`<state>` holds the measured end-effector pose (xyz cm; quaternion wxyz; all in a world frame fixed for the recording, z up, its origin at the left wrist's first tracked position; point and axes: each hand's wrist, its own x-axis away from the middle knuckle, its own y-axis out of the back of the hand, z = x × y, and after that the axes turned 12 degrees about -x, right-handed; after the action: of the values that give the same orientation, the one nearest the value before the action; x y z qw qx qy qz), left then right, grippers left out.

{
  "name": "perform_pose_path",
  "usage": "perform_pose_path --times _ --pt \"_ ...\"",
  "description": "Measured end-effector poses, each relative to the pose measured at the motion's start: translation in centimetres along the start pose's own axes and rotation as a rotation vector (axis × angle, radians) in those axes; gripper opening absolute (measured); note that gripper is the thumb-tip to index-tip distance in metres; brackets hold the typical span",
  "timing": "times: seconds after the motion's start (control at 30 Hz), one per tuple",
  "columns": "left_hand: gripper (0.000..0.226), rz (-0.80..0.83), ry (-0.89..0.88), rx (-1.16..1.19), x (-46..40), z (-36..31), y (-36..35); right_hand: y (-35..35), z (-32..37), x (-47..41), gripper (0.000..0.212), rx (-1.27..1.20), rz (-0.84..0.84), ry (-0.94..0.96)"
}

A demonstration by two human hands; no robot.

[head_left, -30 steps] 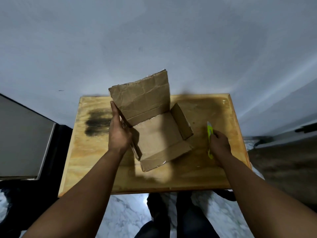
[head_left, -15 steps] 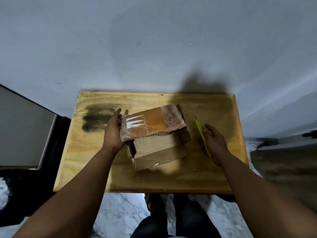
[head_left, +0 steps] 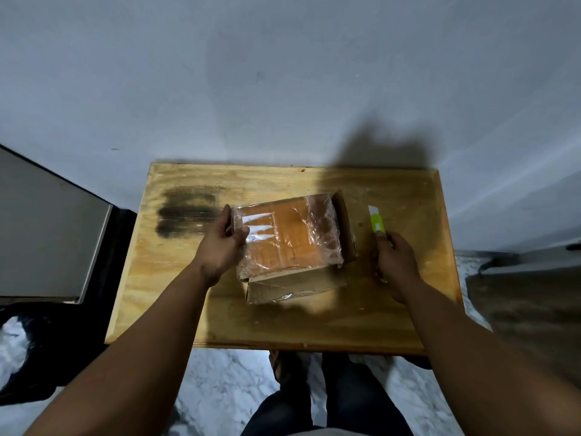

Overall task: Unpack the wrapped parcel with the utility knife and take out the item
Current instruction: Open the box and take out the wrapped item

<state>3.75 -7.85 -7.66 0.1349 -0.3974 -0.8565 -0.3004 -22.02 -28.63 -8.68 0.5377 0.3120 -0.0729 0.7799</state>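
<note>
A brown cardboard parcel (head_left: 292, 286) lies in the middle of the wooden table (head_left: 176, 278). Its top flap (head_left: 295, 234) is covered in shiny clear plastic tape and lies folded down over the box. My left hand (head_left: 220, 247) grips the flap's left edge, thumb on top. My right hand (head_left: 394, 262) is to the right of the parcel and holds a yellow-green utility knife (head_left: 376, 223), whose white tip points away from me. The inside of the parcel is hidden under the flap.
A dark scorch-like stain (head_left: 185, 212) marks the table's back left. A grey wall (head_left: 283, 73) stands right behind the table. A grey cabinet (head_left: 41, 234) is at the left. My legs (head_left: 314, 401) and marble floor show below the front edge.
One second ago the flap stood upright and the box was open. My left hand has folded it down over the box. My right hand has shifted slightly with the knife.
</note>
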Motion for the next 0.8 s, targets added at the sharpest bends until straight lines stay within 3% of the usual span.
perform_pose_path --times 0.3,0.8 --pt "0.051 -0.088 0.041 0.028 -0.4 0.3 -0.4 -1.1 -0.6 0.4 0.024 -0.066 0.008 -0.013" --pt "0.055 -0.086 -0.006 0.043 -0.2 0.4 -0.3 -1.8 -1.6 0.6 0.022 -0.306 -0.056 -0.046"
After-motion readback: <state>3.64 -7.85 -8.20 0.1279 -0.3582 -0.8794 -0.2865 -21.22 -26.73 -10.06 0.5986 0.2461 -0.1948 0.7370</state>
